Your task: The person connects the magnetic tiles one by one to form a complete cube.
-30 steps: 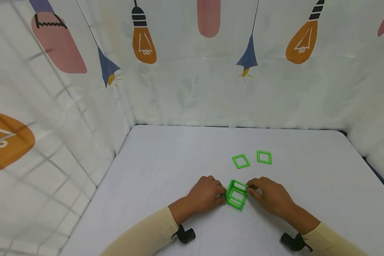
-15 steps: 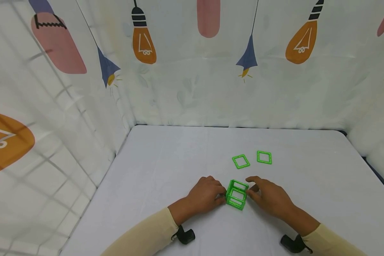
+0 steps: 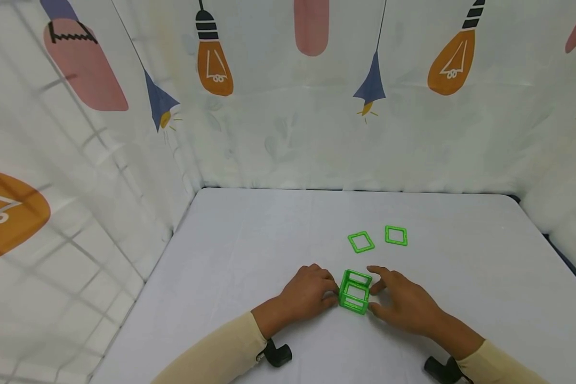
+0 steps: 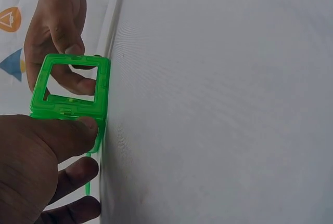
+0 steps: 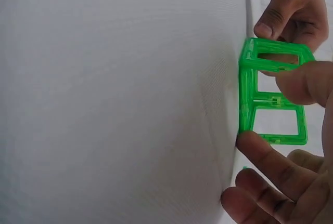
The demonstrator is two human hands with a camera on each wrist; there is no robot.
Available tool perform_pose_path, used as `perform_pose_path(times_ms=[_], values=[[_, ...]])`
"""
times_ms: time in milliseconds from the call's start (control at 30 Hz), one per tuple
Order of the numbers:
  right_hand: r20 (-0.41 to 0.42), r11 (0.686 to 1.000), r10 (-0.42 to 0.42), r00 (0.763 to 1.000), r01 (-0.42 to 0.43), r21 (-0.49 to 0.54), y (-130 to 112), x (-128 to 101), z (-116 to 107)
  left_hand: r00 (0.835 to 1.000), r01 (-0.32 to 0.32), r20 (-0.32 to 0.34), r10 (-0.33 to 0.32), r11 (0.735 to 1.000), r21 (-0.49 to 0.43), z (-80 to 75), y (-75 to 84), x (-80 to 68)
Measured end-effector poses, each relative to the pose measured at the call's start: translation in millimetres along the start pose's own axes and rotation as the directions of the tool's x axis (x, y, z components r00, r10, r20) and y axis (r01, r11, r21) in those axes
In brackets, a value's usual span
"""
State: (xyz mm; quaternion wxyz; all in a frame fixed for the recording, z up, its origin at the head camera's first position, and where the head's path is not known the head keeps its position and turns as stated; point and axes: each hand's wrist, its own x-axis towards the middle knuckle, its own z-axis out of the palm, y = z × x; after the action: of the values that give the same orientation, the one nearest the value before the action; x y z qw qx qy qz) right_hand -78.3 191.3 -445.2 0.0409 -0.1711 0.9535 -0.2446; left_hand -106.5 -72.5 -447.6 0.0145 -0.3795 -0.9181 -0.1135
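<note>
Green square-framed magnetic tiles (image 3: 355, 292) are joined into a box-like shape on the table, with see-through windows. My left hand (image 3: 309, 290) holds its left side; in the left wrist view the left thumb (image 4: 78, 138) lies against the tile edge, with other fingers spread below. My right hand (image 3: 408, 301) is at the right side, fingers parted and thumb at the near corner. In the right wrist view, the right thumb (image 5: 302, 83) overlaps the top tile's edge and one fingertip is right at a lower corner. The left hand's fingers are partly hidden behind the tiles.
Two loose green square tiles, one turned diagonally (image 3: 361, 242) and one straighter (image 3: 396, 236), lie flat beyond the hands. A white cloth (image 3: 249, 234) covers the table. Printed curtains hang behind and to the left. Black wrist cameras (image 3: 277, 354) sit at both wrists.
My right hand's fingers have spread from a pinch on the far right corner; its thumb has moved down to the near corner. The left hand has stayed put, and the box has turned slightly.
</note>
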Motion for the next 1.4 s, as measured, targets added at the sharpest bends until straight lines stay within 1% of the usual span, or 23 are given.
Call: perform_pose_path(times_ms=[200, 400, 733, 833, 1000, 1100, 1267, 1400], values=[[0.001, 0.999, -0.034, 0.999, 0.034, -0.02, -1.1, -2.5, -1.7, 1.0, -0.008, -0.003, 0.008, 1.0, -0.011, -0.6, -0.4, -1.2], [-0.012, 0.999, -0.029, 0.999, 0.029, -0.046, -1.2, -1.5, 3.5, 1.0, -0.016, 0.005, 0.016, 1.0, -0.015, -1.6, -0.3, -0.9], [-0.059, 0.999, -0.028, 0.998, 0.026, -0.036, -1.8, 4.4, 6.7, 0.999, -0.03, 0.023, 0.03, 0.999, -0.022, -1.7, 1.5, -1.7], [-0.059, 0.999, -0.032, 0.998, 0.03, -0.033, -2.0, 6.1, 7.0, 1.0, -0.002, 0.016, 0.002, 1.0, -0.023, -1.9, 1.3, -1.8], [-0.049, 0.999, -0.041, 0.998, 0.04, -0.024, -1.2, 9.4, 6.8, 0.996, 0.084, -0.013, -0.085, 0.996, -0.04, -2.8, 0.5, -2.1], [-0.028, 0.999, -0.033, 0.999, 0.033, -0.018, -0.5, 11.3, 5.6, 0.992, 0.122, -0.018, -0.123, 0.991, -0.048, -2.3, -0.3, -1.3], [0.004, 0.999, -0.032, 0.999, 0.032, 0.014, -0.7, 13.8, 3.5, 0.989, 0.15, -0.014, -0.15, 0.988, -0.047, 0.4, -2.3, 2.4], [0.014, 0.997, -0.063, 0.998, 0.063, 0.035, -0.4, 16.1, 4.2, 0.989, 0.141, -0.028, -0.143, 0.989, -0.043, 2.8, -3.7, 5.3]])
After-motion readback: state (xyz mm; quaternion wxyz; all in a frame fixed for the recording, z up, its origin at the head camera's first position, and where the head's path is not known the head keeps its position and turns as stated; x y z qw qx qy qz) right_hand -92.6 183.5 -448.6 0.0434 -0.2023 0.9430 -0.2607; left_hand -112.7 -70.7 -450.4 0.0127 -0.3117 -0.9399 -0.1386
